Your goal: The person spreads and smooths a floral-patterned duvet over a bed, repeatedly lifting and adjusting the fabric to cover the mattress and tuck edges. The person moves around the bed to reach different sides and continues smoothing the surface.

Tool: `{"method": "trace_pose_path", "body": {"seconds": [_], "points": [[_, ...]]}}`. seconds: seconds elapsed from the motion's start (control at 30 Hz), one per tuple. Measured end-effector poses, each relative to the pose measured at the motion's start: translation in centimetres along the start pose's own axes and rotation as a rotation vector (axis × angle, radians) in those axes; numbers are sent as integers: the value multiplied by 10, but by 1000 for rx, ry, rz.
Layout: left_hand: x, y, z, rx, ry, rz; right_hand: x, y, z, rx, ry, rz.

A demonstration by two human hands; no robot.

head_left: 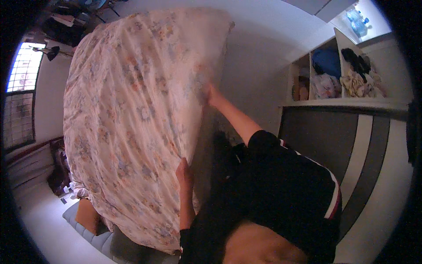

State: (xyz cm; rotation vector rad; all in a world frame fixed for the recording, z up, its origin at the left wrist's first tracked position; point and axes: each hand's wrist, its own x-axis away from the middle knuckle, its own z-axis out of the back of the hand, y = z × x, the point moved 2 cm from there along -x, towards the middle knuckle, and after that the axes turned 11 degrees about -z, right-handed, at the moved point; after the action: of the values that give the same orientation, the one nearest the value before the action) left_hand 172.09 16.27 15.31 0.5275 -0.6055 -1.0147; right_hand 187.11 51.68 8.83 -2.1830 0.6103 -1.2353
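Observation:
A pale floral bedsheet (132,125) with loose folds covers the mattress before me. My left hand (184,170) is closed on the sheet's near edge, where creases fan out from the fingers. Farther up the same side, my right hand (212,95) grips the edge of the cloth; its fingers are blurred and partly hidden. Between the two hands the edge is drawn into a raised band. The sheet hides the surface of the mattress.
A padded grey headboard (105,242) and an orange-brown box-like thing (87,216) are at the lower left. Open shelves (343,101) with clothes stand at the right, above a dark panel (316,142). A barred window (24,69) is at the far left.

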Motion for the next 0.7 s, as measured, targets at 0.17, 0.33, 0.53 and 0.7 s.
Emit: {"method": "trace_pose_path", "body": {"seconds": [0.17, 0.33, 0.53, 0.7], "points": [[14, -34, -22, 137, 154, -12, -81, -106, 2, 639, -164, 802], [-9, -30, -101, 676, 239, 486, -99, -167, 34, 604, -154, 506], [-55, -33, -134, -169, -296, 404, -83, -109, 117, 201, 226, -166], [-187, 33, -121, 181, -307, 315, -75, -140, 55, 659, 185, -548]]}}
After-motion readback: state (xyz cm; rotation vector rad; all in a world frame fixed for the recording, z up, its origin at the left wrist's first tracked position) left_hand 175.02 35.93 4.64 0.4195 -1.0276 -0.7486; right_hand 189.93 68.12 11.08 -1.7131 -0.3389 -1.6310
